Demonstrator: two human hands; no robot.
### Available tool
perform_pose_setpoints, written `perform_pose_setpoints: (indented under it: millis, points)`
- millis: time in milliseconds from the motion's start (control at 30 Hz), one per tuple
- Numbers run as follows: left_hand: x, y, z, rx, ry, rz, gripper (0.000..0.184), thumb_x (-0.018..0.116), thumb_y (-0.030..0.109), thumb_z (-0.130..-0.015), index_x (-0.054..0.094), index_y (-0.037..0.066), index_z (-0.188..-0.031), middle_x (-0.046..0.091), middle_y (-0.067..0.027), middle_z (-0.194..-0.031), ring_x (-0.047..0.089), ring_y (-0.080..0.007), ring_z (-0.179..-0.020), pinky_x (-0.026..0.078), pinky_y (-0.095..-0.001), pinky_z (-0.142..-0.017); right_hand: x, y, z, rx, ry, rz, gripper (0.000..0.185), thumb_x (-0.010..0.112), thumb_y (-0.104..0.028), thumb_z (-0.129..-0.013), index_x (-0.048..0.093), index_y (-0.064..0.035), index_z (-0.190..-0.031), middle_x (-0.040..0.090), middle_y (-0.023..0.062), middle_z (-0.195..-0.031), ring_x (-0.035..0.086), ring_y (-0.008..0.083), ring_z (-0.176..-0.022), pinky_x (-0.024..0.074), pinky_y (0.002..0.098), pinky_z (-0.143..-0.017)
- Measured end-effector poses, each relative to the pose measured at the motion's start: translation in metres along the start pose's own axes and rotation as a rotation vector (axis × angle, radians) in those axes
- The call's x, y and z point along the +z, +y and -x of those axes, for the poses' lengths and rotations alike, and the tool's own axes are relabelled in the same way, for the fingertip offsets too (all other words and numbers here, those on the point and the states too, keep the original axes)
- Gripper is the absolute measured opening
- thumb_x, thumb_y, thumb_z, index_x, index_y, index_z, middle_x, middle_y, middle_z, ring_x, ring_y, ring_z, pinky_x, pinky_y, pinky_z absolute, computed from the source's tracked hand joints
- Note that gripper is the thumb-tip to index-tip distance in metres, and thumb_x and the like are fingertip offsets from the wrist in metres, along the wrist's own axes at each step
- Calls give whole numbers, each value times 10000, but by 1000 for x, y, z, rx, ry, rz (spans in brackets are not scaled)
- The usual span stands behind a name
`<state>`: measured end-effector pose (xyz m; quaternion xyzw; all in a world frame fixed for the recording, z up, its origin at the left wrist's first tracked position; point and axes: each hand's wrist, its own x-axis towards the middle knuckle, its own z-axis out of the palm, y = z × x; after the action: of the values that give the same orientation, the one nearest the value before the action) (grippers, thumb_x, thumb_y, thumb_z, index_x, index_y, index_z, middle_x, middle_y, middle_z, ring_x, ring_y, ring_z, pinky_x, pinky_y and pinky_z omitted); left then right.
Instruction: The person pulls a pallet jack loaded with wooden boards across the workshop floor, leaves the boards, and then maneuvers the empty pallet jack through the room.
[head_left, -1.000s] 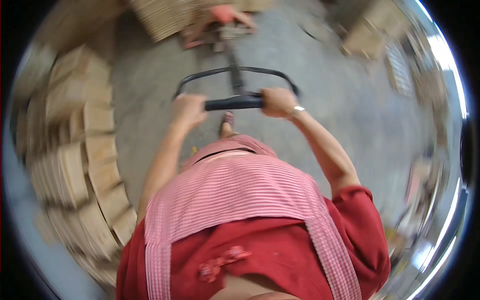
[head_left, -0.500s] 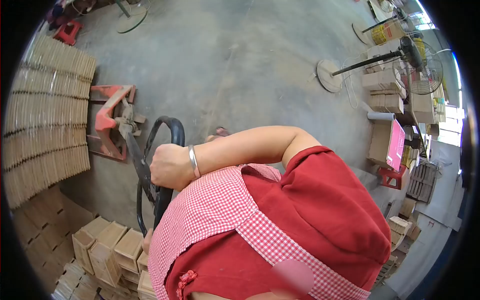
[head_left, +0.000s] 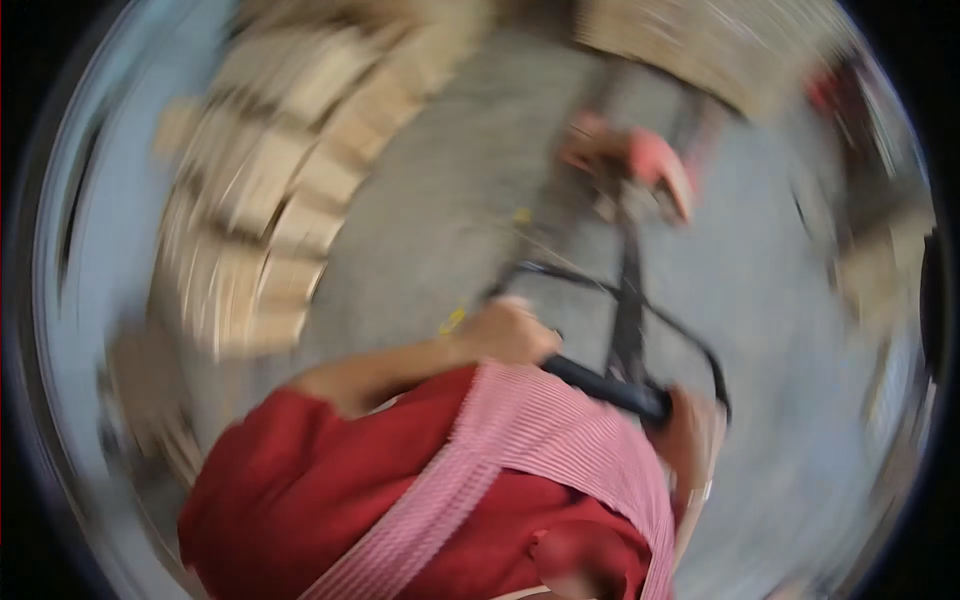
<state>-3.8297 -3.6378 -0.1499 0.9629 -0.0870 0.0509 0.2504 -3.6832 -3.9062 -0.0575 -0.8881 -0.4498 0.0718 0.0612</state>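
Note:
The black loop handle (head_left: pixel 605 388) of a pallet jack crosses in front of my body. My left hand (head_left: pixel 508 332) is wrapped round the handle's left end. Around its right end my right hand (head_left: pixel 688 425) is closed, blurred by motion. From the handle a dark shaft runs up to the red pallet jack (head_left: pixel 655 165), whose forks point toward a large stack of flat boards (head_left: pixel 690 45) at the top. How far the forks reach under that stack is too blurred to tell.
Rows of light wooden boxes (head_left: pixel 300 215) line the left side along a pale blue wall (head_left: pixel 125 210). Blurred brown cartons (head_left: pixel 885 270) stand at the right. Grey floor (head_left: pixel 440 205) lies between the boxes and the jack.
The view has swung round: the pallet jack, at the left before, is now at upper right, and the boxes stand at upper left. Both hands remain on the handle, and the left is now plainly visible.

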Motion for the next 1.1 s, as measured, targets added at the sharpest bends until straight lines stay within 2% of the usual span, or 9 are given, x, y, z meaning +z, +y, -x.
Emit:
perform_pose_setpoints:
  millis: [133, 267, 367, 467, 633, 733, 867, 1000, 1100]
  points:
    - [17, 34, -6, 85, 244, -217, 199, 593, 346, -771, 608, 149, -786, 633, -17, -841, 611, -197, -923, 423, -367, -745, 17, 32, 2, -67, -237, 30, 217, 660, -239, -727, 638, -66, -857, 632, 168, -719, 616, 378, -665, 442, 460, -539]
    - [41, 84, 68, -261, 518, -324, 274, 631, 360, -751, 639, 133, -903, 618, -76, -1070, 550, -230, -1084, 428, -415, -820, 55, 13, -17, -240, -243, 28, 296, 644, -301, -745, 643, -42, -887, 640, 185, -756, 628, 368, -689, 449, 472, -574]
    - [57, 141, 155, -539, 799, -378, 415, 720, 269, -755, 631, 147, -1142, 507, -114, -1317, 512, -274, -1158, 414, -471, -937, 88, -35, -14, -342, -247, -2, 358, 631, -347, -758, 646, -23, -910, 646, 198, -785, 637, 360, -707, 455, 482, -601]
    - [62, 212, 247, -768, 1023, -301, 352, 725, 209, -774, 635, 138, -1107, 522, -107, -1294, 534, -288, -1129, 433, -465, -908, 109, -92, 1, -407, -275, -60, 422, 619, -393, -771, 650, -5, -934, 651, 210, -813, 645, 352, -725, 461, 491, -628]
    - [28, 392, 384, -1025, 1651, -615, 203, 702, 134, -823, 670, 82, -1016, 668, -101, -917, 643, -276, -884, 486, -423, -809, 145, -184, 43, -466, -316, -169, 531, 599, -470, -794, 655, 26, -972, 661, 232, -859, 660, 339, -756, 470, 506, -673]
    - [10, 501, 422, -1011, 1675, -1019, 265, 610, 44, -835, 635, 57, -1099, 672, -133, -897, 634, -257, -841, 478, -413, -806, 165, -235, 67, -487, -356, -217, 597, 586, -517, -807, 659, 45, -995, 667, 244, -888, 669, 332, -774, 476, 515, -700]
    - [8, 567, 443, -1029, 1698, -1368, 290, 546, 290, -952, 605, 211, -1225, 562, 39, -858, 538, -152, -798, 381, -420, -982, 193, -303, 100, -519, -426, -253, 685, 570, -579, -825, 664, 69, -1026, 675, 261, -925, 680, 321, -798, 483, 527, -735]
    - [-8, 571, 505, -331, 1695, -1779, 207, 616, 231, -930, 663, 243, -1131, 631, 113, -875, 535, 3, -813, 321, -338, -988, 220, -370, 129, -568, -536, -253, 774, 554, -640, -843, 668, 94, -1057, 682, 278, -962, 692, 311, -822, 491, 540, -771]
    - [-22, 592, 551, -755, 1582, -1890, 157, 626, 158, -888, 690, 220, -1017, 656, 109, -849, 550, 17, -817, 312, -316, -975, 206, -472, 195, -574, -429, 62, 703, 624, -560, -837, 670, 117, -1021, 685, 276, -945, 674, 337, -828, 498, 511, -768]
